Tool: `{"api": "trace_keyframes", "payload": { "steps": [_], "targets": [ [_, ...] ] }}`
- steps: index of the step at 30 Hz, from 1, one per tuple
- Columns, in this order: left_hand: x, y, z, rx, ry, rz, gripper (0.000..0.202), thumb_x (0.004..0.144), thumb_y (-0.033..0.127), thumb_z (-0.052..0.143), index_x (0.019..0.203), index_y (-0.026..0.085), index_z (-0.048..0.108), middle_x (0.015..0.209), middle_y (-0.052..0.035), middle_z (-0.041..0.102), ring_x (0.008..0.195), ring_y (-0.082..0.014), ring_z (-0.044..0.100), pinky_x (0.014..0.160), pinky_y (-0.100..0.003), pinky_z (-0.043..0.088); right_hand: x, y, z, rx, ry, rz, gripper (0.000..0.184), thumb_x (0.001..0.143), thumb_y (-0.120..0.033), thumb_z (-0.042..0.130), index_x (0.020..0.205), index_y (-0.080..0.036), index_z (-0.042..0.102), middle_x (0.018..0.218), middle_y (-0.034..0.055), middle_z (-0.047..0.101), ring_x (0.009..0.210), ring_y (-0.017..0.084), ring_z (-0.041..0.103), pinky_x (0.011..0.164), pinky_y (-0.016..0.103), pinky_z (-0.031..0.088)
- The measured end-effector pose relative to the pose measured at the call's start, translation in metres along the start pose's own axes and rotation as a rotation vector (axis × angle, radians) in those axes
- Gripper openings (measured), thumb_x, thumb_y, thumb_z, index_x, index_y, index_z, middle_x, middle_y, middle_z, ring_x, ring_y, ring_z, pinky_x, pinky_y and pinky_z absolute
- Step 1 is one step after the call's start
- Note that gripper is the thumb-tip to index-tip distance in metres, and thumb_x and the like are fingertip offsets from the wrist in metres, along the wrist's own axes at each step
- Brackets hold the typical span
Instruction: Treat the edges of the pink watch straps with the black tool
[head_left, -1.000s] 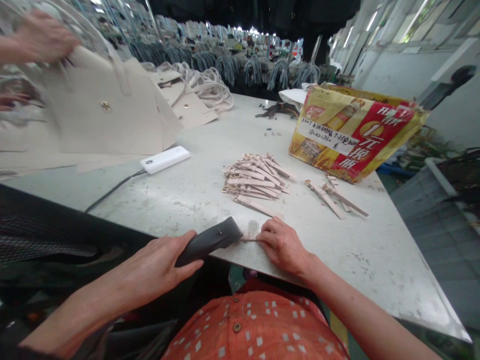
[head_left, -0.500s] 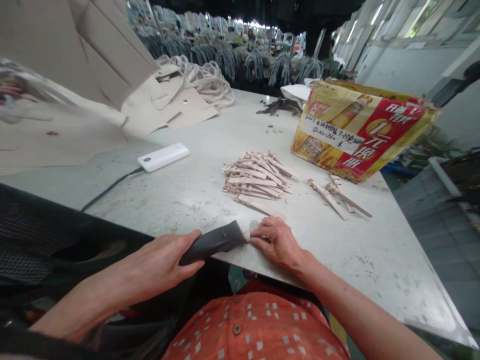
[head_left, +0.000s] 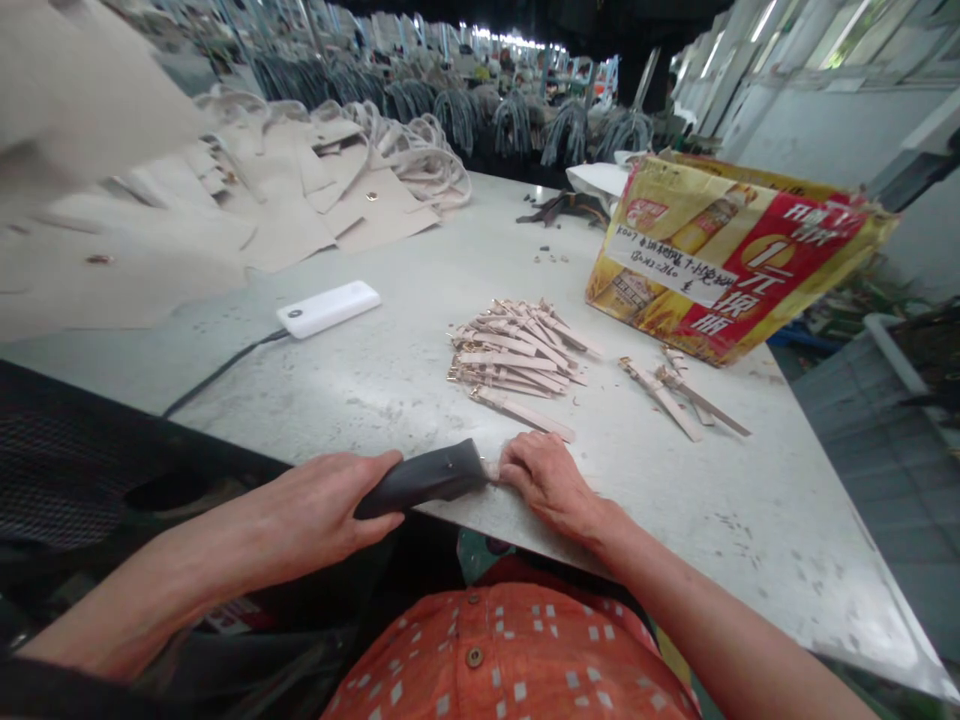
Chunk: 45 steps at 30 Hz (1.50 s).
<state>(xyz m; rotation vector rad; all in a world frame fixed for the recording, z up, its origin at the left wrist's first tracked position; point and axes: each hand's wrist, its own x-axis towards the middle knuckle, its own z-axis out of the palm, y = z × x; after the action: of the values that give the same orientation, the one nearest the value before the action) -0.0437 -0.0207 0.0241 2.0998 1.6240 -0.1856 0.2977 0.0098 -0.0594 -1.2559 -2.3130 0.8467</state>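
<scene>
My left hand (head_left: 352,500) is wrapped round a thick dark grey tool (head_left: 427,478) that tapers away from its wide end, close to the table's front edge. The tool's wide end points right, toward my right hand (head_left: 541,475). The fingers of my right hand are closed, low over the tabletop, around something hidden; a small pale bit (head_left: 491,468) shows between them and the tool. Just beyond both hands lies a pile of narrow beige straps (head_left: 514,350) with gold-coloured metal ends. One strap (head_left: 525,412) rests apart at the pile's near side.
Several more straps (head_left: 664,398) lie to the right, in front of a yellow and red carton (head_left: 720,265). A white power bank (head_left: 330,309) with a black cable sits left. Flat beige pieces (head_left: 285,200) are heaped at the back left. A grey bin (head_left: 885,400) stands beyond the table's right edge.
The large beige piece at the upper left has swung up and left, uncovering more of the heap. My right fingers have curled a little more; the tool has hardly shifted.
</scene>
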Motion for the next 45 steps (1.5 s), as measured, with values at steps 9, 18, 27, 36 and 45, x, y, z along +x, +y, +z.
{"api": "trace_keyframes", "payload": {
  "steps": [9,18,27,36,45],
  "targets": [
    [0.006,-0.001,-0.006,-0.048,-0.004,-0.018,0.063,0.092,0.073,0.072,0.134,0.032,0.094,0.114,-0.0151,0.100,0.109,-0.0442,0.093,0.105,-0.049,0.072,0.006,0.000,0.000,0.080,0.048,0.075,0.025,0.118,-0.008,0.076,0.101,-0.026,0.074,0.096,-0.0012,0.080,0.096,0.024,0.072,0.099,0.036,0.045],
    [0.018,0.022,-0.019,-0.005,-0.011,0.031,0.040,0.093,0.061,0.070,0.114,0.032,0.088,0.099,-0.0109,0.095,0.098,-0.0402,0.093,0.091,-0.044,0.067,0.008,-0.003,0.002,0.105,0.081,0.124,0.030,0.116,-0.009,0.075,0.095,-0.029,0.070,0.088,-0.0020,0.081,0.086,0.023,0.073,0.089,0.033,0.047],
    [0.008,0.008,-0.009,-0.054,0.012,-0.002,0.053,0.092,0.071,0.069,0.119,0.032,0.091,0.109,-0.0145,0.098,0.104,-0.0434,0.093,0.097,-0.049,0.069,0.004,-0.002,-0.001,0.131,0.079,0.138,0.014,0.124,-0.020,0.068,0.119,-0.029,0.077,0.091,-0.0016,0.084,0.091,0.026,0.077,0.093,0.035,0.051],
    [0.018,0.024,-0.015,-0.020,0.003,0.020,0.038,0.093,0.061,0.072,0.111,0.032,0.088,0.104,-0.0125,0.097,0.101,-0.0402,0.093,0.090,-0.044,0.065,0.002,0.002,0.003,0.160,0.087,0.149,0.020,0.119,-0.015,0.065,0.126,-0.030,0.077,0.094,-0.0025,0.087,0.098,0.027,0.079,0.103,0.038,0.053],
    [0.013,0.023,-0.012,-0.102,0.011,-0.015,0.034,0.094,0.060,0.070,0.107,0.031,0.083,0.089,-0.0072,0.092,0.081,-0.0336,0.088,0.081,-0.041,0.062,-0.010,0.006,-0.007,0.108,0.113,0.049,0.027,0.098,-0.011,0.081,0.121,-0.025,0.082,0.115,0.0052,0.088,0.103,0.027,0.077,0.103,0.041,0.057]
  ]
}}
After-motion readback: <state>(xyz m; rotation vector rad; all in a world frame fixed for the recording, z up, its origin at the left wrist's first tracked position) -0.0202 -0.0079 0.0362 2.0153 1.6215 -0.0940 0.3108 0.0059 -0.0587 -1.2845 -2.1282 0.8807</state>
